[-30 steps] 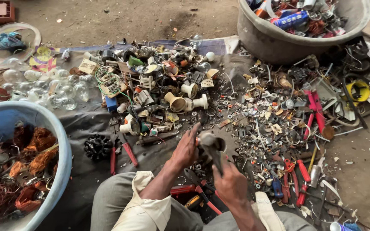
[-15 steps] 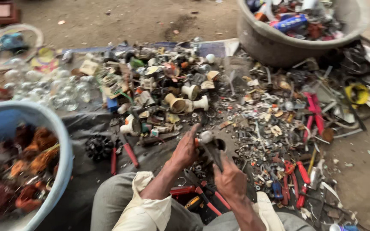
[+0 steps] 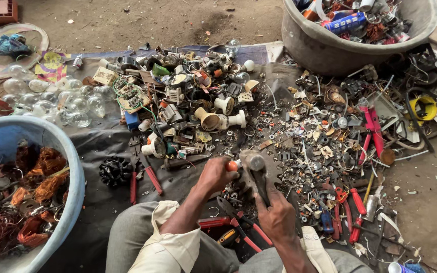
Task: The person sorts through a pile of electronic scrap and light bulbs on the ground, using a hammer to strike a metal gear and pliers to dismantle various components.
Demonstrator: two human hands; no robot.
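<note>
The right hand [image 3: 278, 216] has its fingers clenched round a hammer [image 3: 257, 172]. The left hand [image 3: 217, 174] pinches a small orange part [image 3: 232, 166], which touches its fingertips just beside the hammer's head.

1. Left hand [image 3: 217, 174] and right hand [image 3: 278, 218] sit close together above the dark mat [image 3: 107, 139]; the hammer [image 3: 255, 169] fills the gap between them.
2. Ahead of the hands: a dense scrap pile [image 3: 193, 96], no bare path through.
3. Right: small metal bits and red tools [image 3: 373, 132] cover the ground.
4. Left: bare mat between the red pliers [image 3: 145, 172] and the blue tub [image 3: 51, 151]; a black ring part [image 3: 115, 171] lies in it.
5. Glass bulbs [image 3: 61, 101] block far left.
6. Grey tub [image 3: 350, 45] walls off far right.
7. Open dirt [image 3: 153, 20] beyond the pile.
</note>
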